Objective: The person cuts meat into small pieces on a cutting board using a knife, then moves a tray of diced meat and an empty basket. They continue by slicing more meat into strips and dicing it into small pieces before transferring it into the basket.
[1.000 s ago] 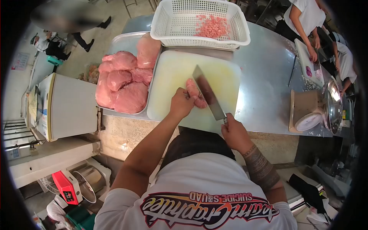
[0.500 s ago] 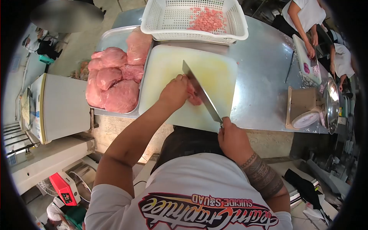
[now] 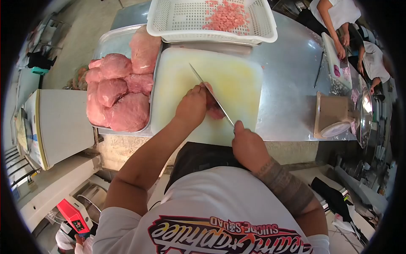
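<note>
A small piece of raw meat (image 3: 216,113) lies near the middle of the white cutting board (image 3: 243,80), partly hidden by my fingers and the blade. My left hand (image 3: 192,106) presses it down from the left with bent fingers. Wrapped round the handle of a large kitchen knife (image 3: 222,109), my right hand (image 3: 249,146) is at the board's near edge. The blade crosses over the meat, close beside my left fingertips, its tip pointing away and to the left. Left of the board, a metal tray (image 3: 102,42) holds several large raw meat chunks (image 3: 129,108).
Beyond the board stands a white perforated basket (image 3: 211,35) with small meat cubes (image 3: 228,17). A dial scale (image 3: 332,114) sits at the table's right end. Behind it, a person (image 3: 336,15) works at another cutting board (image 3: 334,55), with a second person (image 3: 373,61) alongside.
The knife has shifted left and turned, so its blade now shows nearly edge-on over the meat. My right hand has moved slightly left and away from me; my left hand stays on the meat.
</note>
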Demonstrator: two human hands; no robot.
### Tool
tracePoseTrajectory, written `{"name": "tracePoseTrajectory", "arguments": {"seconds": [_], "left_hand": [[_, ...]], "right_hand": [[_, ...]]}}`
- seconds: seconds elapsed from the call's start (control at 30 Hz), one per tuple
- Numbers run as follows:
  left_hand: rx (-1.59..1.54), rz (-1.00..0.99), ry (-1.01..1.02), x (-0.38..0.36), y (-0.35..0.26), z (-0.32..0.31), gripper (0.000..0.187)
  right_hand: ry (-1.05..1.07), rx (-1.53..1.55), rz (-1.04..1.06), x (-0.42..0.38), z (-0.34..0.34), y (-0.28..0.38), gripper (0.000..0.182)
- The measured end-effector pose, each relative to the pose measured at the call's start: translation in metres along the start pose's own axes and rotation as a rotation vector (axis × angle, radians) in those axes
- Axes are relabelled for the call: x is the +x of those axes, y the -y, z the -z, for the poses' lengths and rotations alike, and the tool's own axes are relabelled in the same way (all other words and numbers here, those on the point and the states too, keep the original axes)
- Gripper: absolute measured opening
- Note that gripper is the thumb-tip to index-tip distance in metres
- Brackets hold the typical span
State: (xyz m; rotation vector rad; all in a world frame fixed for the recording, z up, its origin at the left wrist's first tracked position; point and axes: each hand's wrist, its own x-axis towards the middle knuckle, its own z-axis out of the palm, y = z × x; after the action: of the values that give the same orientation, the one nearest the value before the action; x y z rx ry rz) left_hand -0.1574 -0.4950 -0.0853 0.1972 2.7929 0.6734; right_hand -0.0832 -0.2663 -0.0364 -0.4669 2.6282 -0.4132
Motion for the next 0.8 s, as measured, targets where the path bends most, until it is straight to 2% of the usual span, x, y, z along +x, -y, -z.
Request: {"name": "tracePoseTrajectory", "arguments": {"seconds": [0.1, 0.17, 0.2, 0.3, 0.37, 0.47, 0.6, 0.7, 0.8], "left_hand": [[0.019, -0.012, -0.004, -0.001, 0.001, -0.002, 0.064], [-0.043, -0.013, -0.084, -0.006, 0.005, -0.008, 0.053], [-0.076, -0.021, -0.126, -0.007, 0.007, -0.013, 0.048], [-0.096, -0.037, -0.224, -0.009, 0.014, -0.028, 0.048], [-0.11, -0.034, -0.192, -0.011, 0.012, -0.023, 0.049], [-0.121, -0.039, -0.184, -0.008, 0.01, -0.017, 0.046], [-0.157, -0.002, -0.141, -0.004, 0.011, -0.016, 0.036], [-0.116, -0.04, -0.078, -0.003, 0.014, -0.013, 0.053], [-0.109, -0.106, -0.136, -0.002, 0.024, -0.02, 0.029]], "right_hand": [[-0.08, 0.021, 0.04, 0.035, -0.016, 0.003, 0.021], [-0.115, 0.02, 0.073, 0.053, -0.016, 0.007, 0.02], [-0.129, 0.023, 0.061, 0.052, -0.014, 0.005, 0.02], [-0.157, 0.022, 0.018, 0.041, -0.002, 0.001, 0.018], [-0.16, 0.014, -0.028, 0.006, 0.008, 0.005, 0.017], [0.026, -0.038, -0.083, -0.038, 0.036, 0.013, 0.022], [0.05, -0.039, -0.035, -0.046, 0.024, 0.009, 0.024], [0.017, -0.011, -0.009, -0.026, 0.005, 0.01, 0.025], [0.003, -0.008, -0.024, 0.003, -0.005, 0.015, 0.025]]}}
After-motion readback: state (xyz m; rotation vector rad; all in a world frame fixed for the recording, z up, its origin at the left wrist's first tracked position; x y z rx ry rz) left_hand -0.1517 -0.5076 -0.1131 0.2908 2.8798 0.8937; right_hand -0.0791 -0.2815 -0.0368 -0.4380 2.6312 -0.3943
